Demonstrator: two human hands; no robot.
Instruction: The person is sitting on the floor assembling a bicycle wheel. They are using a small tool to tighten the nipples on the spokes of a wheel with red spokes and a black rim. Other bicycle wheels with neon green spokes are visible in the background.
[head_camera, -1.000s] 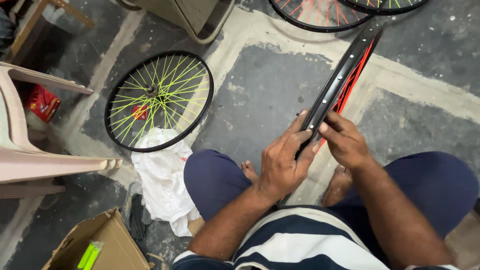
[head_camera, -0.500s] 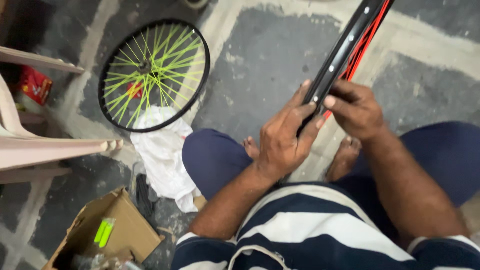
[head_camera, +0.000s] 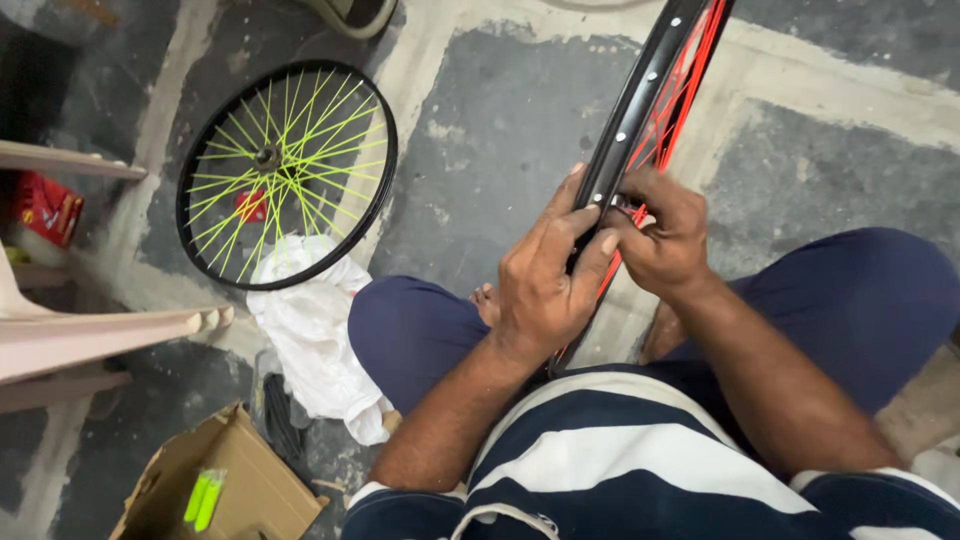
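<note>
Both hands grip a black rim (head_camera: 640, 110) with red spokes: left hand (head_camera: 545, 285) clenched around its edge, right hand (head_camera: 665, 240) pinching inside. Rim runs up-right, away.

Black rim with red spokes (head_camera: 640, 100) runs off the top edge at 1 o'clock, its lower arc hidden behind the left hand (head_camera: 545, 285) and striped shirt (head_camera: 620, 450); whatever the right hand (head_camera: 665, 240) pinches at the rim is too small to tell. Cardboard box (head_camera: 240, 480) is cut by the bottom edge at 7 o'clock, the green pieces (head_camera: 203, 498) inside unclear. Red packet (head_camera: 45, 208) at 9 o'clock is partly hidden, and the white cloth (head_camera: 315, 320) covers the green-spoked wheel's (head_camera: 285, 170) lower rim.
</note>
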